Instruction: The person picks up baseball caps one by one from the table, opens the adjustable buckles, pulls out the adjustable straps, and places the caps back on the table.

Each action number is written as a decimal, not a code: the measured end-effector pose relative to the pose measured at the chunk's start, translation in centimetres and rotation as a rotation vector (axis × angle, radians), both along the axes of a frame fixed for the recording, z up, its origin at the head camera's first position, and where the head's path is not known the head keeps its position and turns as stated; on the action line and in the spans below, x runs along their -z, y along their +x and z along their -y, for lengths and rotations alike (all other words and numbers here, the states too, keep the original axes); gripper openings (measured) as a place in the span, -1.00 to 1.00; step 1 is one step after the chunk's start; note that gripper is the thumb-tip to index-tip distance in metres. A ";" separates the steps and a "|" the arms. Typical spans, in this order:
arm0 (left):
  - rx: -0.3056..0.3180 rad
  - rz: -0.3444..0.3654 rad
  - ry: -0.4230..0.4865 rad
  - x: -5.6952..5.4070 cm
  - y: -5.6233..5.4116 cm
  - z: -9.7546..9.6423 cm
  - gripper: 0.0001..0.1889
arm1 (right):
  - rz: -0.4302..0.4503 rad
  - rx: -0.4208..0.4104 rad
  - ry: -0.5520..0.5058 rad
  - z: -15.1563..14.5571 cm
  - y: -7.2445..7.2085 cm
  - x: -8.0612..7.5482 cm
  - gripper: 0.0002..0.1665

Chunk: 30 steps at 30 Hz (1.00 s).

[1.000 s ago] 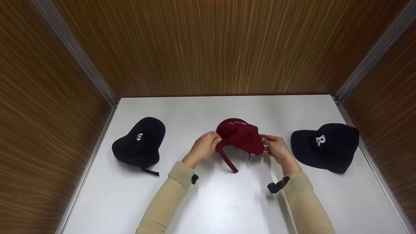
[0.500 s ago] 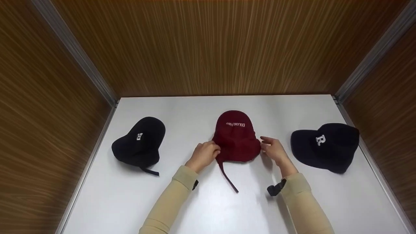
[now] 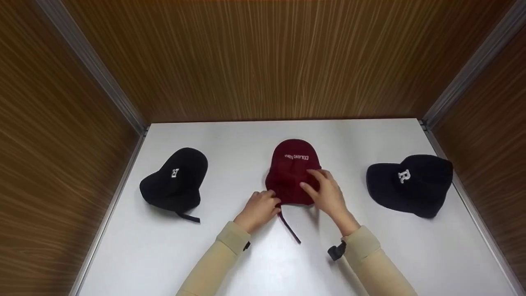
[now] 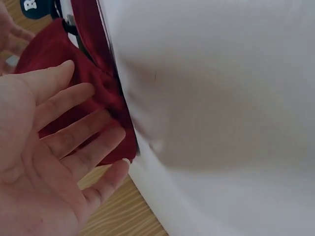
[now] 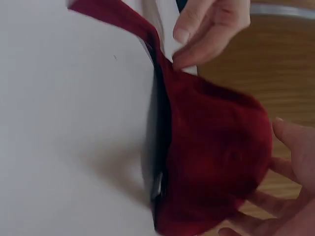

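White worktop (image 3: 263,271): burgundy baseball cap (image 3: 289,179) lies mid-width, nearer the far edge than the near. Long axis runs far-to-near, visor to the far edge, crown to the near. Right hand (image 3: 330,195) is over the crown's right side, thumb and fingers spread, grip wide. Left hand (image 3: 258,210) is at the near-left rim, fingers loose, nothing pinched. Adjuster strap (image 3: 290,228) trails from that rim toward the near edge; left hand is nearer to it.

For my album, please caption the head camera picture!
Left hand and right hand at a maroon COLORADO baseball cap, between a black R cap and a navy R cap.
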State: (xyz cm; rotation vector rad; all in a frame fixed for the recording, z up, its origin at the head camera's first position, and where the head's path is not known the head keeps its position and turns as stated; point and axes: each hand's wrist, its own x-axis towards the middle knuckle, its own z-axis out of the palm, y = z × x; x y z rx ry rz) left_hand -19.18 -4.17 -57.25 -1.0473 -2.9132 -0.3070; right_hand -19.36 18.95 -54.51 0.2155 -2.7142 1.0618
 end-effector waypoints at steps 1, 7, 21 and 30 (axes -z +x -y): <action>0.004 -0.002 -0.012 0.0 0.2 0.0 -0.81 | -0.004 0.012 0.022 0.4 0.0 0.1 -0.37; 0.033 -0.021 -0.050 0.4 0.8 0.1 -0.74 | -0.050 0.096 0.128 1.3 -0.4 0.5 -0.40; 0.029 0.025 -0.053 0.6 0.0 -0.9 -0.67 | 0.008 0.154 0.159 -0.7 -2.6 0.5 -0.50; 0.024 0.073 -0.114 0.6 -1.3 -2.0 -0.63 | 0.052 0.196 0.178 -1.9 -4.2 0.6 -0.51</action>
